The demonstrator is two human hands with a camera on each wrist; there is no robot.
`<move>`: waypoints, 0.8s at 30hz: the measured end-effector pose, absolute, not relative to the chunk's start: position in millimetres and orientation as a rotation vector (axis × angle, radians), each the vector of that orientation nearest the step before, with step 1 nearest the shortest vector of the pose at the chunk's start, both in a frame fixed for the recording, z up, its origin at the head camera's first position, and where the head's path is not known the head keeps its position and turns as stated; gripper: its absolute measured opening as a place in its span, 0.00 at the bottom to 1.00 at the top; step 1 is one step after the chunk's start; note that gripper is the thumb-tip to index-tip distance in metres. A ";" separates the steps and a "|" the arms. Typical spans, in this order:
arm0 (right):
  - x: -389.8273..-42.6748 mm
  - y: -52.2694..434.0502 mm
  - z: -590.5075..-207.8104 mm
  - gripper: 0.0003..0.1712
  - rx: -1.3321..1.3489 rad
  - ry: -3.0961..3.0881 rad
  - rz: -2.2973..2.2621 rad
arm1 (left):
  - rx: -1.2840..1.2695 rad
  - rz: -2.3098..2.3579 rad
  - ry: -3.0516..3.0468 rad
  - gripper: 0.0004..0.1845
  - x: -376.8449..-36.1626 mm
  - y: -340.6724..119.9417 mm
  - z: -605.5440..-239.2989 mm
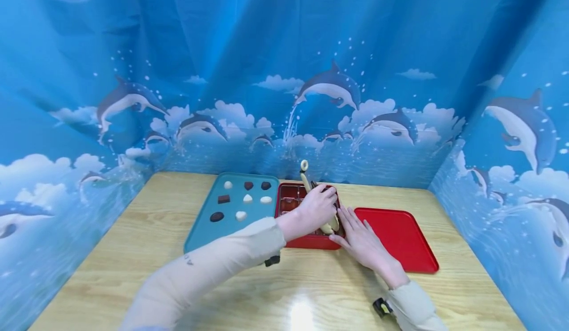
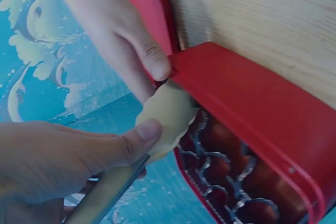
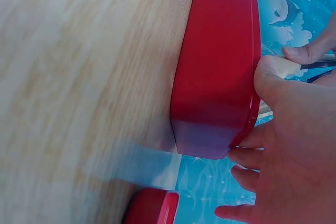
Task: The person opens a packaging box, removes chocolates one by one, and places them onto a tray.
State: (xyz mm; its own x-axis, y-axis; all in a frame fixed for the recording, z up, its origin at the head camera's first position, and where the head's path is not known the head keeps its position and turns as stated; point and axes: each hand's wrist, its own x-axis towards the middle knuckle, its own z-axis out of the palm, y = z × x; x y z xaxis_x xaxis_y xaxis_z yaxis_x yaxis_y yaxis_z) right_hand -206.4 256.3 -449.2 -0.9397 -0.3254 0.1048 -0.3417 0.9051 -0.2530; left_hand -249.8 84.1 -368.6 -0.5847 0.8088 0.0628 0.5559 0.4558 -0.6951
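Observation:
My left hand (image 1: 311, 211) grips cream-coloured tongs (image 1: 305, 182) with a ring at the top end. Their scalloped tips (image 2: 167, 116) point down at the right side of the red box (image 1: 311, 242), over its rim. Whether the tips hold anything is hidden. Inside the box sits a clear divided insert (image 2: 231, 174); the compartments that show look bare. My right hand (image 1: 364, 244) rests against the box's right front corner, its fingers straight and spread along the side and its thumb at the rim.
Left of the box, a teal tray (image 1: 200, 237) bears several dark and white chocolates (image 1: 247, 199) in rows. A red lid (image 1: 400, 239) lies on the wooden table (image 1: 249, 301) at the right. A blue dolphin-print curtain (image 1: 266, 99) hangs behind and along both sides.

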 end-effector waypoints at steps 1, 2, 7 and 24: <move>-206.5 256.7 -449.5 0.48 0.527 -3.008 0.415 | -1.147 0.906 -2.340 0.17 -249.7 84.8 -366.7; -206.5 256.8 -449.7 0.48 0.528 -3.008 0.418 | -1.145 0.909 -2.352 0.17 -249.7 85.8 -364.8; -206.5 257.0 -450.2 0.47 0.536 -2.996 0.421 | -1.132 0.954 -2.397 0.18 -248.3 95.4 -358.7; -205.6 254.0 -448.5 0.47 0.527 -2.988 0.401 | -1.161 0.748 -2.249 0.15 -250.3 72.4 -377.1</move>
State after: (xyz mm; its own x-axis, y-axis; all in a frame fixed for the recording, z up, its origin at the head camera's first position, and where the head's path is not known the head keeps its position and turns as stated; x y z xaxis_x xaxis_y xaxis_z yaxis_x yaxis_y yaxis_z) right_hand -205.6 254.0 -448.5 -0.9375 -0.3249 0.1244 -0.3462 0.9066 -0.2415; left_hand -250.3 72.4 -377.1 -0.5136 0.8397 0.1765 0.5668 0.4864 -0.6649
